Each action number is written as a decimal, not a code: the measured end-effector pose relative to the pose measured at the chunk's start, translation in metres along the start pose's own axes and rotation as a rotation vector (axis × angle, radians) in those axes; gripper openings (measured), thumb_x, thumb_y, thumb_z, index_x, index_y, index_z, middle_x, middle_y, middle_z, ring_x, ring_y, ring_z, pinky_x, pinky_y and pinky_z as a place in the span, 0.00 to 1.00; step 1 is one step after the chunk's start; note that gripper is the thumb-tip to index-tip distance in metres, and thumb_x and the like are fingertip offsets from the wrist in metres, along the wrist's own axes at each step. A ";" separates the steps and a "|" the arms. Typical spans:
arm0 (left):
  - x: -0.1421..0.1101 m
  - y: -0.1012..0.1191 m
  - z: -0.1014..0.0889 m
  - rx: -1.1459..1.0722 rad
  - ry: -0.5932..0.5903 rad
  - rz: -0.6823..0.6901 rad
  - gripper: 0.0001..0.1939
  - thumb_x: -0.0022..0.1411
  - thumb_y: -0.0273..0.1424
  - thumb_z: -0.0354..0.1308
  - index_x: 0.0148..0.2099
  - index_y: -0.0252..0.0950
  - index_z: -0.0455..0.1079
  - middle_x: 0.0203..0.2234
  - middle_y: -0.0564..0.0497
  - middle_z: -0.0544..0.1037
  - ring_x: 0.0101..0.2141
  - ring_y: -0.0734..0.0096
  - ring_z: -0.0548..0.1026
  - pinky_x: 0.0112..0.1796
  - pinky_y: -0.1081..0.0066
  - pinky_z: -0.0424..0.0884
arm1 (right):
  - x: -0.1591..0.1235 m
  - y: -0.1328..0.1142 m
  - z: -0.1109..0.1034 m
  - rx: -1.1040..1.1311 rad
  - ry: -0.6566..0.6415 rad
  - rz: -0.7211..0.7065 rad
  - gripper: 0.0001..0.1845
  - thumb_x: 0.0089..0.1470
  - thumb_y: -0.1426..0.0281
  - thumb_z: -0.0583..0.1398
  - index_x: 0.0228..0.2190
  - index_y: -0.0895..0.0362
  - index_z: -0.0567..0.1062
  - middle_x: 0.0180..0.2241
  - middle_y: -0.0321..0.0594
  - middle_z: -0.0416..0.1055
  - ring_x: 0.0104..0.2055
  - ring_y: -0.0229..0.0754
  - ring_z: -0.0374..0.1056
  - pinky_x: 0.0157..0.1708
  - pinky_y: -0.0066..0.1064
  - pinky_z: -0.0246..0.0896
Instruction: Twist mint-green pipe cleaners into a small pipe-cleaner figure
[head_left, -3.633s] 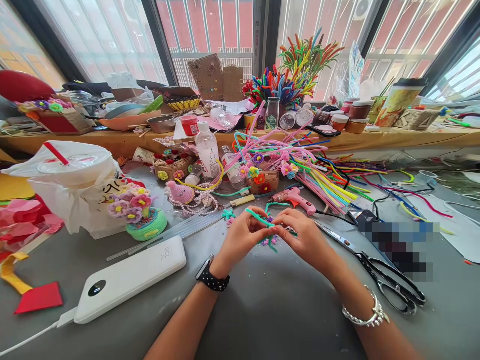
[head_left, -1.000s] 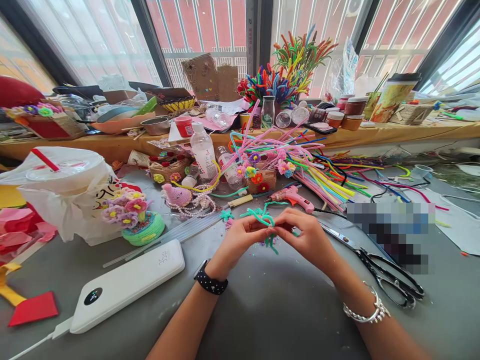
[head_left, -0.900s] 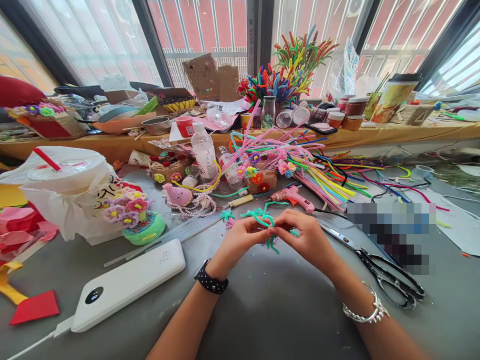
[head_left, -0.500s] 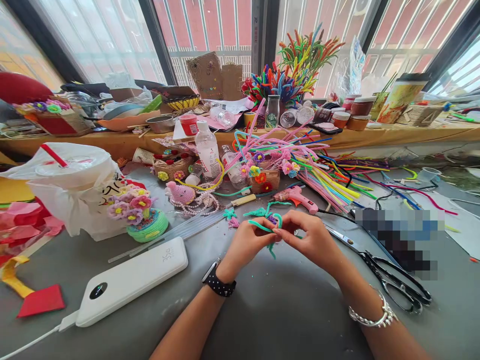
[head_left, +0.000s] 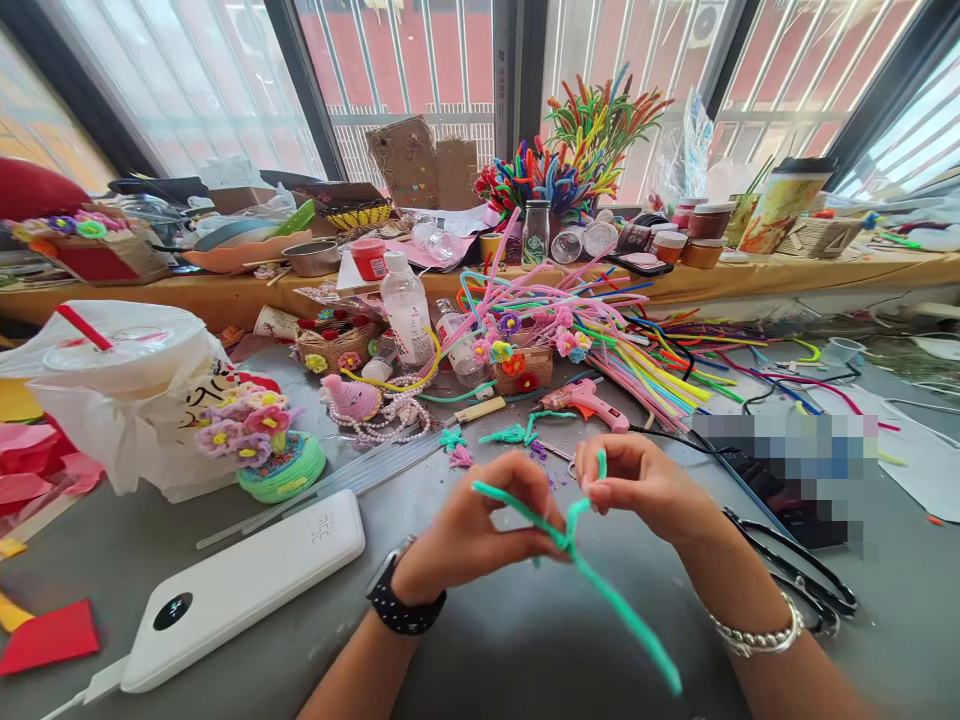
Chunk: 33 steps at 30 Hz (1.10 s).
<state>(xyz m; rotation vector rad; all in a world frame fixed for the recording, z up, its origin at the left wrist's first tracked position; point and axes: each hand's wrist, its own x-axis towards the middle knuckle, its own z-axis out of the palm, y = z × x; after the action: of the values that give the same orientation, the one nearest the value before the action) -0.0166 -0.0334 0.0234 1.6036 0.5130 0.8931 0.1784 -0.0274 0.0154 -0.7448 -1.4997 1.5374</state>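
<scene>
My left hand [head_left: 476,525] is closed around a teal-green pipe cleaner [head_left: 609,600], pinching it near a bend. My right hand [head_left: 641,485] pinches the upper end of the same pipe cleaner just to the right. Its long free end runs down toward the lower right, over the grey table [head_left: 525,640]. Both hands hover above the table, close together. A black watch is on my left wrist and a silver bracelet on my right. Small teal and purple pipe-cleaner pieces [head_left: 517,435] lie on the table just beyond my hands.
Black scissors [head_left: 802,575] lie right of my right hand, a pink glue gun [head_left: 589,400] beyond it. A white power bank [head_left: 232,585] lies at the left, beside a flower-topped green base [head_left: 270,445] and a bagged cup [head_left: 127,385]. A heap of coloured pipe cleaners [head_left: 637,350] spreads behind.
Both hands have come nearer to me and lifted off the small pieces. The teal pipe cleaner now hangs between them with a long end trailing to the lower right.
</scene>
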 end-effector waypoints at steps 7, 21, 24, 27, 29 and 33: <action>-0.016 0.015 -0.024 -0.111 0.061 0.081 0.08 0.46 0.30 0.63 0.26 0.37 0.66 0.18 0.53 0.72 0.20 0.71 0.73 0.22 0.72 0.69 | -0.001 0.000 0.016 -0.030 -0.100 -0.017 0.08 0.42 0.68 0.63 0.21 0.58 0.69 0.20 0.33 0.65 0.22 0.31 0.60 0.21 0.23 0.55; 0.017 -0.013 -0.009 -0.325 0.213 -0.262 0.16 0.44 0.25 0.64 0.30 0.34 0.58 0.20 0.57 0.72 0.24 0.76 0.73 0.29 0.74 0.70 | 0.010 0.014 0.015 -0.775 0.335 -0.427 0.12 0.49 0.73 0.58 0.38 0.51 0.73 0.40 0.41 0.66 0.43 0.42 0.63 0.29 0.28 0.63; 0.017 -0.013 -0.008 -0.334 0.190 -0.271 0.15 0.44 0.23 0.64 0.31 0.34 0.59 0.21 0.56 0.73 0.25 0.76 0.74 0.28 0.76 0.69 | 0.011 0.015 0.017 -0.813 0.327 -0.446 0.06 0.49 0.72 0.58 0.31 0.54 0.74 0.35 0.41 0.69 0.38 0.41 0.65 0.28 0.28 0.62; 0.017 -0.013 -0.007 -0.337 0.195 -0.285 0.16 0.44 0.22 0.64 0.32 0.34 0.60 0.23 0.55 0.74 0.27 0.75 0.74 0.29 0.76 0.69 | 0.011 0.014 0.017 -0.841 0.355 -0.419 0.04 0.50 0.73 0.57 0.29 0.56 0.73 0.29 0.39 0.69 0.32 0.39 0.65 0.27 0.27 0.60; 0.018 -0.014 -0.006 -0.331 0.214 -0.284 0.16 0.43 0.22 0.64 0.33 0.34 0.61 0.24 0.54 0.75 0.28 0.74 0.74 0.30 0.75 0.70 | 0.011 0.014 0.017 -0.852 0.383 -0.397 0.04 0.51 0.73 0.57 0.28 0.56 0.72 0.28 0.39 0.69 0.30 0.38 0.64 0.28 0.27 0.59; 0.019 -0.016 -0.002 -0.308 0.290 -0.249 0.14 0.42 0.22 0.65 0.30 0.33 0.63 0.22 0.55 0.74 0.26 0.76 0.74 0.27 0.78 0.69 | 0.010 0.014 0.018 -0.852 0.395 -0.351 0.04 0.51 0.72 0.56 0.27 0.57 0.72 0.27 0.38 0.69 0.30 0.38 0.63 0.29 0.27 0.58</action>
<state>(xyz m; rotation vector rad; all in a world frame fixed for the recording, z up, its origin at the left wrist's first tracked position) -0.0042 -0.0140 0.0134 1.1108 0.7224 0.9667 0.1559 -0.0264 0.0052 -1.1007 -1.8318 0.4096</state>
